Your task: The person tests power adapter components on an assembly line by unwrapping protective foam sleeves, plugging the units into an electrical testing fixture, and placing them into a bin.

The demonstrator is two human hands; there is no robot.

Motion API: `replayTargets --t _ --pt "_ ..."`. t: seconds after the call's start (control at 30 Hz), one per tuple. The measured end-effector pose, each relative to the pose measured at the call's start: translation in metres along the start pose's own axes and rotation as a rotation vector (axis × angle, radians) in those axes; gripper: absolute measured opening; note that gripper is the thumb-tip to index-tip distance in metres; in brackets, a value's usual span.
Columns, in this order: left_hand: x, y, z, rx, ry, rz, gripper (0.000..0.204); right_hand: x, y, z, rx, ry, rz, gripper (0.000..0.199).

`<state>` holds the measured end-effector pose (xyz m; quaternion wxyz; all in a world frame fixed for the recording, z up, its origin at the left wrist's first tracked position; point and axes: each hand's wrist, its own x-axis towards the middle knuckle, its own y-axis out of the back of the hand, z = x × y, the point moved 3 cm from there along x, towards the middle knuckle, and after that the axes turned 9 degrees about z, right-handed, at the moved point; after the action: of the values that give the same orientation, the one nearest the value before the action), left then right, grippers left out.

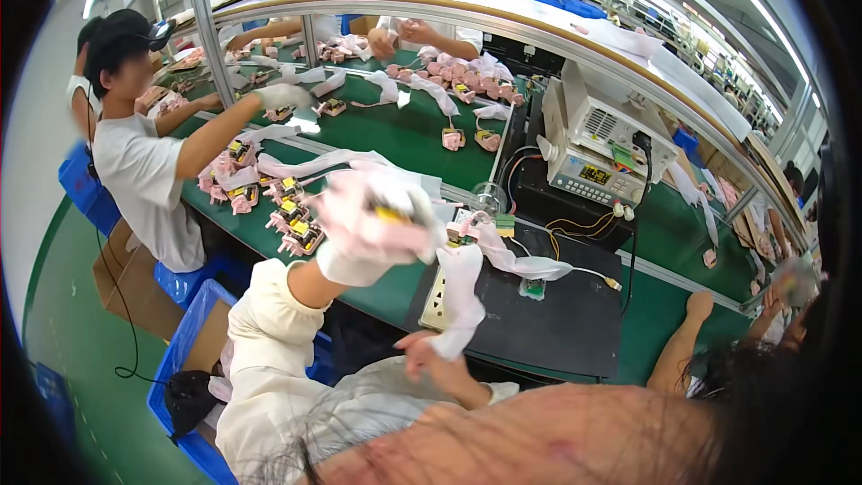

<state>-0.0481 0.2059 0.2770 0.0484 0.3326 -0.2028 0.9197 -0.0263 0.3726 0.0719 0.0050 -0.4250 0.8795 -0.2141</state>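
Observation:
My left hand (364, 256), in a white glove, is raised over the near bench edge. It is closed on a pink power adapter (391, 213) with a yellow part showing; motion smears both. Lower down, my bare right hand (442, 372) has its fingers around the lower end of a white-wrapped cable (461, 292), which runs up beside a power strip (434, 305). Another adapter (462, 232) with a wrapped cable lies just right of my left hand, and its USB plug (613, 284) rests on a black board (548, 328).
Several pink adapters (292, 216) are heaped left of my left hand. Test instruments (597, 157) stand at the back right under a metal-framed shelf (503, 18). A co-worker (148, 153) reaches across the green bench (395, 139) at left. A blue bin (171, 377) stands beside my left arm.

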Motion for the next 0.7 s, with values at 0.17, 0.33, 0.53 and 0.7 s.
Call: replayTargets --t 0.17,0.33,0.53,0.7 --pt "-0.032 0.001 -0.077 0.481 -0.213 -0.670 0.020 -0.026 0.042 -0.022 0.100 -0.014 0.290 0.045" --pt "-0.055 -0.034 -0.079 0.890 -0.301 -0.771 0.026 -0.030 0.037 -0.020 0.348 -0.235 0.367 0.037" --pt "-0.096 -0.002 -0.067 0.944 0.050 -0.040 0.038 -0.053 0.047 -0.011 0.241 -0.036 0.473 0.055" --pt "-0.161 -0.008 -0.107 0.230 1.008 -0.039 0.053 -0.056 0.077 -0.007 -0.078 0.230 0.529 0.063"
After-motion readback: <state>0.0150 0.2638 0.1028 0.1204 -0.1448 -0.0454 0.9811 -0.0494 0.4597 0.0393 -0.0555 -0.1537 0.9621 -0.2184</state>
